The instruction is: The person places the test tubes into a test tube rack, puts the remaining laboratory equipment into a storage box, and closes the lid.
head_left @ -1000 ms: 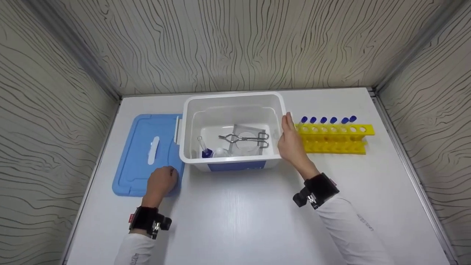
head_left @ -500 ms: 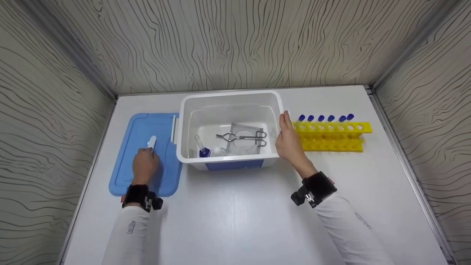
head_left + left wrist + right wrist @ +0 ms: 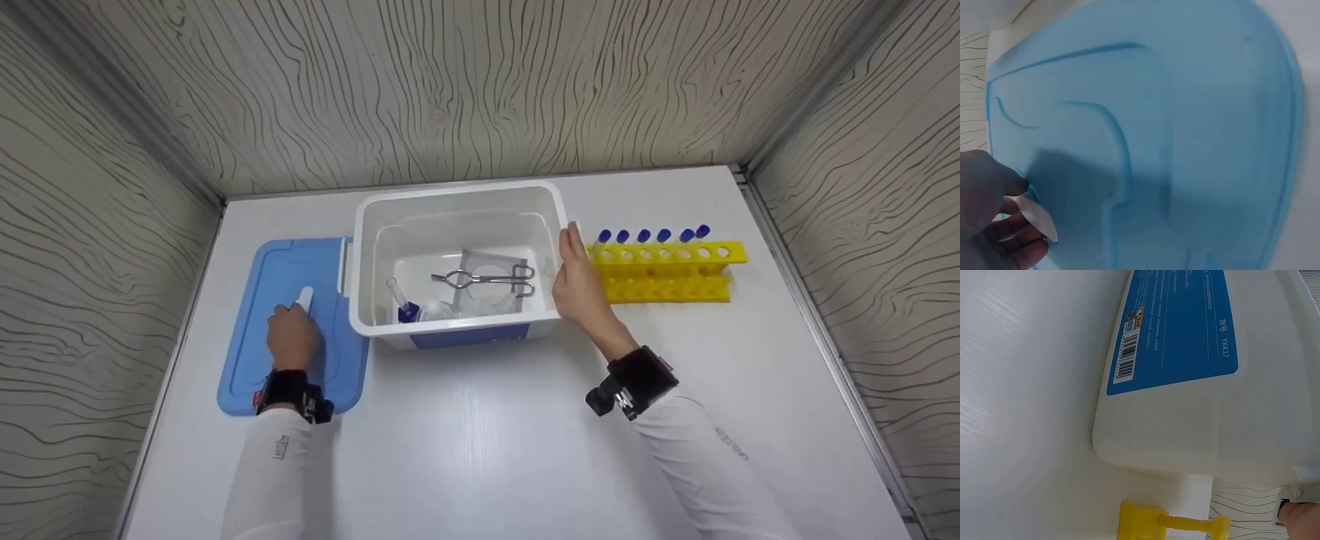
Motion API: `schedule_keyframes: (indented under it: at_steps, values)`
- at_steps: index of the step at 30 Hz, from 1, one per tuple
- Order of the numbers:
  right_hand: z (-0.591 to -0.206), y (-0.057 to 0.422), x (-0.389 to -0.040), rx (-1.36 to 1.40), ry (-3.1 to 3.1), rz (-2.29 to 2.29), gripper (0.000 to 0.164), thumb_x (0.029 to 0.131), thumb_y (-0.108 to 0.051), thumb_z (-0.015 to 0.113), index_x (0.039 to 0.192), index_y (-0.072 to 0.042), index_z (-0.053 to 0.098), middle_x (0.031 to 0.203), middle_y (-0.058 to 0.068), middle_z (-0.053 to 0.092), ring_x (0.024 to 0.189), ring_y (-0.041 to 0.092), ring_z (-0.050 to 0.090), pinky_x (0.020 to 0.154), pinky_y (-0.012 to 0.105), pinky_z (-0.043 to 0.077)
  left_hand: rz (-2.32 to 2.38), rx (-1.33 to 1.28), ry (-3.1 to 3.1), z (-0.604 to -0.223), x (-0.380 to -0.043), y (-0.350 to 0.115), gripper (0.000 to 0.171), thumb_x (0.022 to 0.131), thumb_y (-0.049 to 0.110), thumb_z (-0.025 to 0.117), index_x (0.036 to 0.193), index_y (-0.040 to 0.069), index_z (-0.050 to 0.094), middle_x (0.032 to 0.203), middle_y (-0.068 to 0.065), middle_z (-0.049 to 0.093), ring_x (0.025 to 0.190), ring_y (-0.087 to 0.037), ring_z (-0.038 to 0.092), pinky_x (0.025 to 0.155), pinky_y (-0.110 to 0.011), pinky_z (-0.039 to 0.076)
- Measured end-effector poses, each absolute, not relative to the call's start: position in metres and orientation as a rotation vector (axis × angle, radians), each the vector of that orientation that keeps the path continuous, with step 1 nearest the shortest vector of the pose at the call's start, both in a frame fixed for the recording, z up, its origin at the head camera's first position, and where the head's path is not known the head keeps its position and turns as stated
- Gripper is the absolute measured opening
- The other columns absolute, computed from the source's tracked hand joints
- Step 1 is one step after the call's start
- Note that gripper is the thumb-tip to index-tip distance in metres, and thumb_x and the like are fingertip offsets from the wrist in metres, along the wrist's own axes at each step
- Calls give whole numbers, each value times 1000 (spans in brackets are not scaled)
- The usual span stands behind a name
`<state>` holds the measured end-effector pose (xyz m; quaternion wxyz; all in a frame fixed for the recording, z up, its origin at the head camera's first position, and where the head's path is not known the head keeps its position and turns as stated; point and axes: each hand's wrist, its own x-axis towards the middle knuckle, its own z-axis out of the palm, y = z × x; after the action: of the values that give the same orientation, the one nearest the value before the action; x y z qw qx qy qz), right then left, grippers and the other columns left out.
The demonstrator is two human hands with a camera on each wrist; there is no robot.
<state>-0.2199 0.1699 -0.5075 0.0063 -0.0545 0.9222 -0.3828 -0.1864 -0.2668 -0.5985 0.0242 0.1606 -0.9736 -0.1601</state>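
Observation:
My left hand (image 3: 291, 334) grips the white handle (image 3: 304, 298) of a blue lid (image 3: 259, 375), left of the white plastic box (image 3: 457, 327). The left wrist view shows fingers curled round that handle (image 3: 1039, 218). Whether the lid is off the table I cannot tell. My right hand (image 3: 583, 289) rests against the box's right wall with fingers extended; its thumb is hidden. Inside the box lie metal crucible tongs (image 3: 487, 279) on a grey mesh square (image 3: 517, 306), a small glass tube with a purple base (image 3: 409, 312) and a clear rounded piece (image 3: 436, 310).
A yellow test tube rack (image 3: 660, 289) stands right of the box, close to my right hand. Several blue-capped tubes (image 3: 643, 236) lean at its back edge. A white latch (image 3: 343, 268) sticks out from the box's left side, over the lid. Patterned walls (image 3: 465, 97) enclose the table.
My left hand has gone from the lid's near right corner to its handle and gripped it. The lid now appears slightly nearer to me. My right hand has stayed at the box.

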Motion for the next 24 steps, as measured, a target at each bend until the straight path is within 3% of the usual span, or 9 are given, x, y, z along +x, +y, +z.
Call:
schedule_keyframes:
  at_steps: [6, 15, 24]
  values:
    - [-510, 170, -219, -176, 2897, -1209, 55, 99, 3, 30, 153, 7, 21, 166, 22, 11, 152, 38, 21, 121, 46, 28, -495, 518, -3033, -599, -185, -275, 34, 98, 6, 45, 102, -23, 62, 101, -40, 58, 91, -53, 60, 77, -61, 51]
    - [-508, 170, -219, -179, 2878, -1213, 56, 99, 4, 30, 154, 6, 19, 167, 20, 9, 152, 37, 20, 119, 45, 32, -610, 600, -2936, -596, -184, -279, 24, 84, 0, 51, 87, -20, 63, 90, -37, 63, 82, -51, 63, 71, -59, 50]
    - [-508, 170, -220, -203, 2899, -1232, 53, 100, 2, 30, 153, 8, 21, 166, 23, 11, 152, 38, 22, 122, 46, 27, -715, 586, -2907, -589, -174, -292, 20, 83, 3, 53, 81, -12, 65, 83, -34, 66, 76, -49, 63, 67, -57, 48]
